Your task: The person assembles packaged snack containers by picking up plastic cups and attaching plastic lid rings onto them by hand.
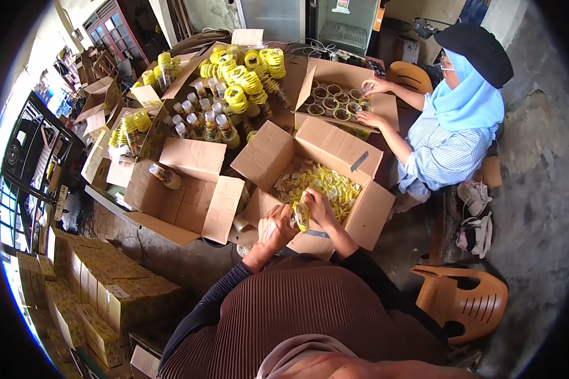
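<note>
Close in front of my body, my left hand (276,228) and my right hand (318,206) are side by side at the near edge of an open cardboard box (367,218). Between them is a yellow-and-clear item (301,216), which the fingers of both hands grip. Many small yellow pieces (325,183) lie inside that box. To its left stands another open box (186,205), holding one bottle with a label (165,176). Behind the boxes are several capped bottles (210,123) and stacks of yellow rings (237,95).
At the right a co-worker (455,126) has both hands at a box of round containers (335,101). An orange plastic chair (464,302) stands at the lower right. Stacked yellow cartons (107,287) are at the lower left.
</note>
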Available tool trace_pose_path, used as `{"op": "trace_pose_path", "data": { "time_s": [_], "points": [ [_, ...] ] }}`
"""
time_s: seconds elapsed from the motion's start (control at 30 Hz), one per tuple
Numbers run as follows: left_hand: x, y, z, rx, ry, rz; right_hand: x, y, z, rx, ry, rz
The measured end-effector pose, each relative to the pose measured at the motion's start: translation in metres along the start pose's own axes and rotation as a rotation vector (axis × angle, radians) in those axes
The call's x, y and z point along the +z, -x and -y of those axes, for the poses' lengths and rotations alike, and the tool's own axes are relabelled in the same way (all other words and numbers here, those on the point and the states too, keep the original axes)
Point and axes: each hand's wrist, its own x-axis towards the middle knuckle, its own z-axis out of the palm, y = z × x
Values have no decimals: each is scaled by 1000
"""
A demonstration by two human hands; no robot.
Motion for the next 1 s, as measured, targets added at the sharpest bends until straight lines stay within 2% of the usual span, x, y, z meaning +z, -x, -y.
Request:
{"op": "trace_pose_path", "data": {
  "time_s": [0.13, 0.23, 0.27, 0.33, 0.37, 0.47, 0.5, 0.6, 0.67, 0.7, 0.83, 0.93, 1.0],
  "points": [
    [16, -2, 5, -20, -18, 2, -1, -1, -13, 91, 78, -69],
    [24, 0, 7, 27, 42, 2, -7, -2, -20, 274, 223, -167],
    [24, 0, 8, 27, 45, 6, -19, -4, -37, 279, 223, -169],
    [20, 0, 11, 126, 89, -115, -56, -4, -92, 277, 423, -206],
    [7, -3, 4, 47, 106, -22, -70, -1, -89, 292, 410, -181],
    [10, -4, 23, 23, 187, -84, -81, 8, -60, 343, 410, -137],
    [-4, -10, 18, -63, 265, 76, -78, 13, -49, 318, 369, -179],
    [24, 4, 48, 7, 206, -27, -74, 19, -35, 348, 374, -265],
    [9, -6, 34, -43, 297, 28, -69, 23, -65, 35, 311, -271],
    [6, -9, 30, -56, 365, 50, -65, 22, -60, -23, 314, -268],
    [7, -13, 28, -87, 463, 78, -67, 16, -13, -1, 391, -179],
    [5, -16, 22, -118, 442, 134, -52, 12, 36, -118, 358, -195],
    [9, -18, 22, -116, 396, 155, -42, 16, 63, -169, 386, -91]
  ]
}}
